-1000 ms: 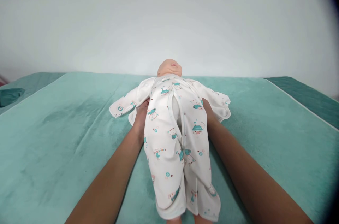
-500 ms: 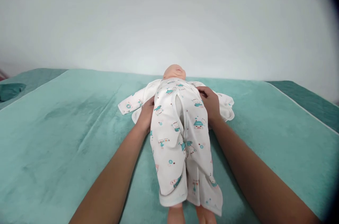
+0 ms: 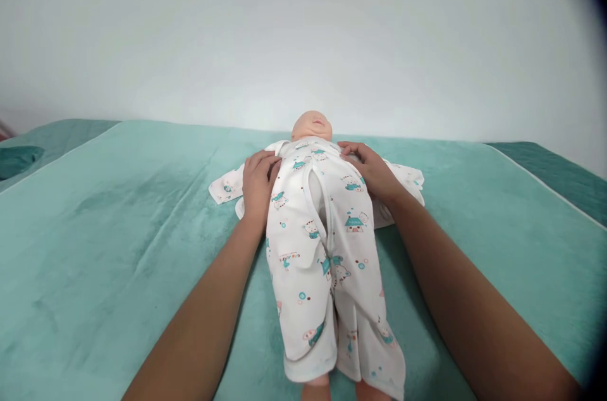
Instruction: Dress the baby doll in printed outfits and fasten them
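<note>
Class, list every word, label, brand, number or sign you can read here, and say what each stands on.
No text can be read for certain.
Small coloured lettering on the doll's white trousers: too small and blurred to read.
Tiny pale marks on the printed teal house, also on the trousers: perhaps lettering, too small to tell.

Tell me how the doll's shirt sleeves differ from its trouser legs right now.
The shirt sleeves spread out sideways, while the trouser legs run down toward the viewer. The left hand and right hand partly hide the sleeves, whereas the trouser legs lie mostly in plain view. Bare doll legs poke out of the trouser legs, but no doll hands show at the sleeve ends. Both are white cloth with small teal prints.
</note>
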{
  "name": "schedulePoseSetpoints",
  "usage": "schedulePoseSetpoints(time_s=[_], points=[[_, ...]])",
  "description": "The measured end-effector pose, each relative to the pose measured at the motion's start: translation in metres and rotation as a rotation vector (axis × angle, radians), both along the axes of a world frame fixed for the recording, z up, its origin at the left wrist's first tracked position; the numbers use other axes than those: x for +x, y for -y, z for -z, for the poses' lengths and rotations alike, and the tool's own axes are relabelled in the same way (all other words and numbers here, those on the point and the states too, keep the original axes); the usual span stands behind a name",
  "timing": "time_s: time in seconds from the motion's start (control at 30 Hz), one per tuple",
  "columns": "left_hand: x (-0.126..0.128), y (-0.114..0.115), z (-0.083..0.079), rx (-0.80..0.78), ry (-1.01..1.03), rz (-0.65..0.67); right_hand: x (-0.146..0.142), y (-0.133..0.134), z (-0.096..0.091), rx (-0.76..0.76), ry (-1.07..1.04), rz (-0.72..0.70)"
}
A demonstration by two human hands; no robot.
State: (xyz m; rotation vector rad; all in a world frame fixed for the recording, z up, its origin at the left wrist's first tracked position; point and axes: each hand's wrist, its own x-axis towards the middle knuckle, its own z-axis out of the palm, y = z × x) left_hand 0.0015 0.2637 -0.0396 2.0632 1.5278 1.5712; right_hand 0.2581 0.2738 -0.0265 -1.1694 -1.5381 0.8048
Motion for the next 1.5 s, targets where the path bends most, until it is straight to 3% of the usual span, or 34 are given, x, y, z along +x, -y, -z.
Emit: schedulePoseSetpoints(time_s=[0.13,0.27,0.4,0.5,0.57,0.73,0.8,1.0,1.2,1.37,1.5], points=[[0.002,-0.009,-0.004,-0.089,0.045,0.031,0.002,-0.001,-0.004,-0.038,-0.027,-0.1],[0.004,-0.022,-0.021,-0.219,0.142,0.153,0.0,-0.005,-0.004,-0.022,-0.105,-0.146],[0.0,-0.033,-0.038,-0.447,0.179,0.347,-0.004,-0.011,0.0,0.009,-0.169,-0.102],[-0.003,-0.035,-0.04,-0.514,0.184,0.419,-0.004,-0.021,0.002,0.048,-0.086,0.017],[-0.002,-0.035,-0.038,-0.496,0.205,0.392,-0.003,-0.028,0.002,0.072,0.002,0.101],[0.009,-0.04,-0.027,-0.374,0.166,0.122,-0.006,-0.039,0.001,0.102,0.137,0.252],[0.01,-0.043,-0.024,-0.344,0.145,0.073,-0.008,-0.041,0.002,0.101,0.162,0.278],[0.008,-0.045,-0.018,-0.3,0.167,0.208,-0.013,-0.035,0.003,0.096,0.1,0.141],[0.004,-0.038,-0.018,-0.222,-0.036,0.302,-0.015,-0.015,-0.003,0.225,0.213,-0.037],[-0.005,-0.022,-0.008,-0.101,-0.29,0.203,-0.011,0.001,-0.002,0.268,0.29,-0.138],[-0.009,-0.007,0.008,-0.065,-0.389,0.092,-0.005,0.01,0.009,0.281,0.391,-0.029]])
